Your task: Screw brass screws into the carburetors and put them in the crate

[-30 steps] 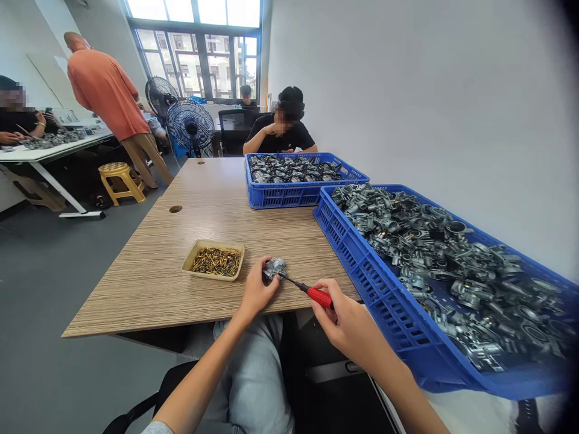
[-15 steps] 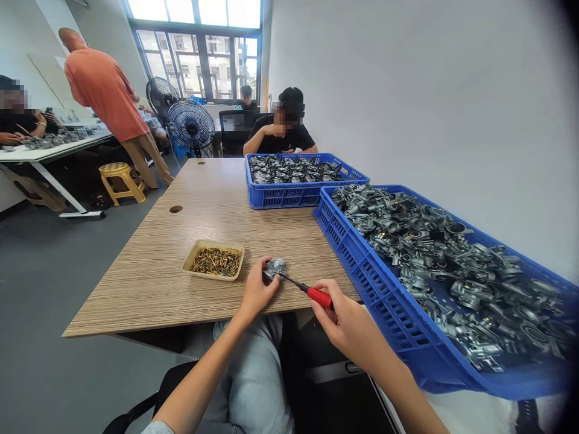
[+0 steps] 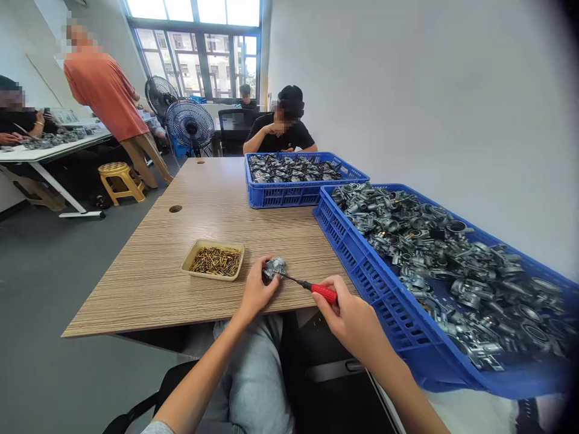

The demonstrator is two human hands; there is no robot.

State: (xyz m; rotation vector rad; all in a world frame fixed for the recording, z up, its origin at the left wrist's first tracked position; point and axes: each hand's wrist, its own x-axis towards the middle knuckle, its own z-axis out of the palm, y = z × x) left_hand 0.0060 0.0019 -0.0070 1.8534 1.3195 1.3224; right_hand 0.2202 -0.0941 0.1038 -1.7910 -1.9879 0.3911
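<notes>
Near the table's front edge, my left hand [image 3: 259, 288] is closed around a small silver-grey metal casting [image 3: 277, 267], which looks like a carburetor body. A screwdriver with a red handle [image 3: 324, 293] is gripped in my right hand [image 3: 350, 310], its dark shaft pointing left. The tip meets the casting's right side, though the exact contact spot is too small to make out. Left of my hands sits a cream plastic tray [image 3: 184, 265] holding many small brass pieces [image 3: 216, 261].
A large blue crate [image 3: 362, 274] of metal castings [image 3: 434, 253] stands close on the right. Behind it is another blue crate [image 3: 289, 198] with similar parts. A person [image 3: 280, 129] sits beyond the table [image 3: 149, 283]. Fans [image 3: 190, 123] and a yellow stool [image 3: 120, 178] are farther left.
My right hand and the screwdriver have shifted slightly right, and the handle sits a little flatter. My left hand and the casting stay in place. The standing person's head has turned.
</notes>
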